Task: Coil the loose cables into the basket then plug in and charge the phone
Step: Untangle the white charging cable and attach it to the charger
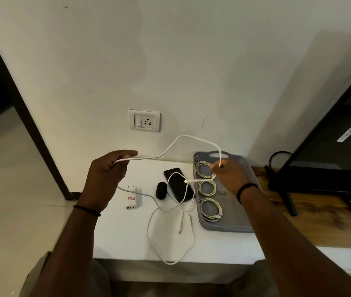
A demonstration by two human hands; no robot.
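Now both my left hand [106, 174] and right hand [229, 175] pinch the thin white cable [191, 138] in curled fingers above the grey plastic basket [236, 224].

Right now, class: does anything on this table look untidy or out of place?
Yes. Loose white cables sprawl tangled beside the basket, one loop hanging over the table edge and another lying across the phone.

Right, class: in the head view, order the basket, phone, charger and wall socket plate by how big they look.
1. basket
2. phone, though cables partly cover it
3. wall socket plate and charger: too alike to rank, and the plate sits farther from the camera.
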